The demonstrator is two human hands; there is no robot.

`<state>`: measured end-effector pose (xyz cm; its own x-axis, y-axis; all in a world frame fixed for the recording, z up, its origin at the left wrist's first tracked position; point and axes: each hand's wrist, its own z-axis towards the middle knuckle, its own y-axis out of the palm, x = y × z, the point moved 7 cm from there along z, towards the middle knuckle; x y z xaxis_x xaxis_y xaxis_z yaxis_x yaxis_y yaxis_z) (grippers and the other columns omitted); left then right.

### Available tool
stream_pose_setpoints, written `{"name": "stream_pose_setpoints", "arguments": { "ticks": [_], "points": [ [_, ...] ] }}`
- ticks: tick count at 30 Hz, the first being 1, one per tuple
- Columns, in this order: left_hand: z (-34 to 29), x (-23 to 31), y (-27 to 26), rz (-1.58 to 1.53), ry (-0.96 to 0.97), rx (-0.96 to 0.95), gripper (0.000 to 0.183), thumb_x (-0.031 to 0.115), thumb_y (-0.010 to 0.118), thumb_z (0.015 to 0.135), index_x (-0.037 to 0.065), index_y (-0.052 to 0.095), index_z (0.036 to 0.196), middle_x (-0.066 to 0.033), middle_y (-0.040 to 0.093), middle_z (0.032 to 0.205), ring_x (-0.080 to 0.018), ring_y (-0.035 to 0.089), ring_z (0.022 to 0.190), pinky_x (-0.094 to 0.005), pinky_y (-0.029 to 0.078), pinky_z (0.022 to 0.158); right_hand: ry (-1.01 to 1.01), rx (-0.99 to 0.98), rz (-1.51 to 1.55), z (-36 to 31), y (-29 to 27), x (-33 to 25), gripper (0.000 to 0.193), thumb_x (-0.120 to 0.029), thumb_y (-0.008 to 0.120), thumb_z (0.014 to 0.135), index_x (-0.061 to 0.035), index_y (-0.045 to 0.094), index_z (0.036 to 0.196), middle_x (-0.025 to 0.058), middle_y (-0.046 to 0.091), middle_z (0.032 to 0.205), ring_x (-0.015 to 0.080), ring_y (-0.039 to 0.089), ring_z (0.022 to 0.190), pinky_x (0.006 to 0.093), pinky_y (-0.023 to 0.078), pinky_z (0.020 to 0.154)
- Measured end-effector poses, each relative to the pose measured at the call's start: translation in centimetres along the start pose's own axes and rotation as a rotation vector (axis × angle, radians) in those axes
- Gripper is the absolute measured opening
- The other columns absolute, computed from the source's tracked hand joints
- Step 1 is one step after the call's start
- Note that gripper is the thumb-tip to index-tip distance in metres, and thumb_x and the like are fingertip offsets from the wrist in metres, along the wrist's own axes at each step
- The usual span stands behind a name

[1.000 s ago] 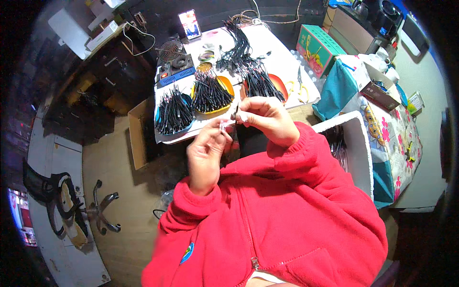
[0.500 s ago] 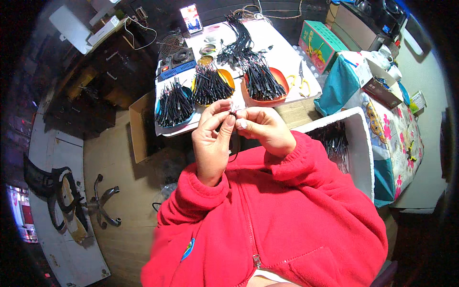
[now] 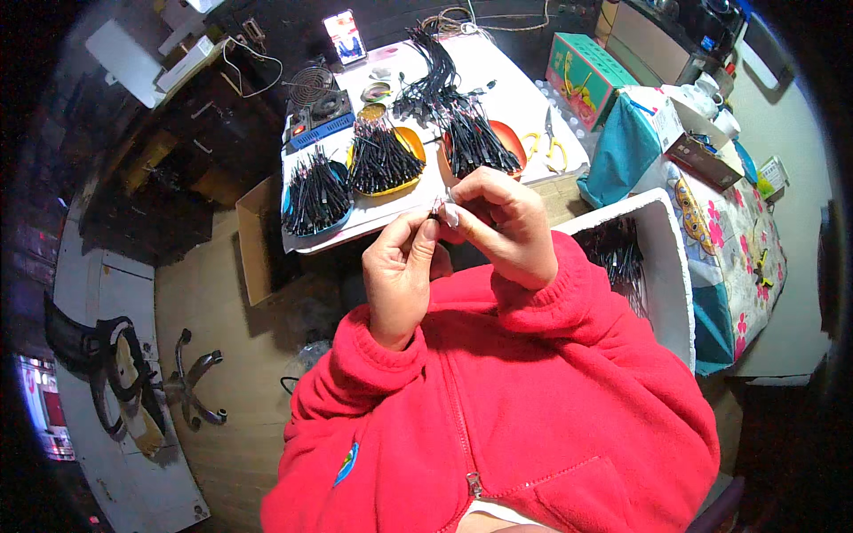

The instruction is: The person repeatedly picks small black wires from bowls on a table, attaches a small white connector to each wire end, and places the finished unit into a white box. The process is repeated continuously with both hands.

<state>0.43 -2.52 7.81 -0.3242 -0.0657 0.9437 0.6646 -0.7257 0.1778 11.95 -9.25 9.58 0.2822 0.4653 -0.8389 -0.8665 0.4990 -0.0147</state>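
My left hand [image 3: 400, 275] pinches a thin black cable [image 3: 434, 214] between thumb and forefinger, in front of my chest. Fine bare wires stick up from the cable's end. My right hand [image 3: 511, 226] has thumb and forefinger closed at those wires, and something white covers the thumb tip. Beyond my hands, on a white table [image 3: 524, 84], short black cables fill a blue tray [image 3: 342, 222], a yellow tray [image 3: 411, 140] and an orange-red tray [image 3: 508, 140]. A long bundle of black cables [image 3: 431, 75] lies behind them.
At the table's left are a blue device with a round top [image 3: 322, 120] and a lit phone [image 3: 345, 37]. Yellow-handled scissors [image 3: 553, 147] lie right. A white foam box [image 3: 675, 266] holding more cables is beside my right arm. A green carton [image 3: 582, 75] stands behind.
My right hand has risen and turned, its forefinger now arched over the wires. The left hand's other fingers have curled down from beside the wires. The view has shifted slightly.
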Motion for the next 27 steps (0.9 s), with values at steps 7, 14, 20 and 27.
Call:
{"name": "stream_pose_setpoints", "arguments": {
  "ticks": [7,14,20,27],
  "points": [
    [-0.3,-0.8,-0.1,-0.07,-0.121,-0.041,0.019,0.013,0.054,0.098,-0.002,0.063,0.105,-0.0048,0.065,0.077,-0.0024,0.045,0.055,-0.0161,0.036,0.05,0.139,-0.001,0.358,-0.8,0.2,1.6,0.009,-0.003,0.061,0.091,0.0022,0.06,0.098,0.0034,0.062,0.084,0.0081,0.06,0.073,0.0209,0.049,0.064],
    [-0.1,-2.4,-0.1,-0.28,-0.237,-0.029,0.017,0.013,0.055,0.097,-0.002,0.063,0.098,-0.0025,0.06,0.072,-0.0028,0.04,0.053,-0.0163,0.031,0.048,0.48,0.071,1.043,-2.5,2.1,5.5,0.013,-0.009,0.062,0.092,0.001,0.059,0.1,0.0079,0.063,0.089,0.0158,0.062,0.075,0.0279,0.052,0.07],
    [0.1,-3.0,-0.1,-0.349,-0.314,-0.094,0.017,0.01,0.054,0.096,-0.004,0.063,0.098,-0.0053,0.062,0.073,-0.0032,0.042,0.055,-0.0165,0.032,0.05,0.604,-0.023,1.111,-2.9,2.7,6.6,0.012,-0.012,0.058,0.092,-0.0017,0.057,0.098,0.007,0.06,0.086,0.0166,0.059,0.07,0.0289,0.051,0.063],
    [0.1,-3.4,-0.3,-0.312,-0.333,-0.109,0.015,0.006,0.056,0.094,-0.005,0.064,0.099,-0.0075,0.064,0.076,-0.0044,0.045,0.057,-0.0171,0.035,0.052,0.633,-0.057,0.992,-2.8,1.7,6.6,0.012,-0.012,0.06,0.092,-0.002,0.057,0.097,0.0042,0.058,0.088,0.0123,0.055,0.076,0.0274,0.048,0.066]
  ]
}}
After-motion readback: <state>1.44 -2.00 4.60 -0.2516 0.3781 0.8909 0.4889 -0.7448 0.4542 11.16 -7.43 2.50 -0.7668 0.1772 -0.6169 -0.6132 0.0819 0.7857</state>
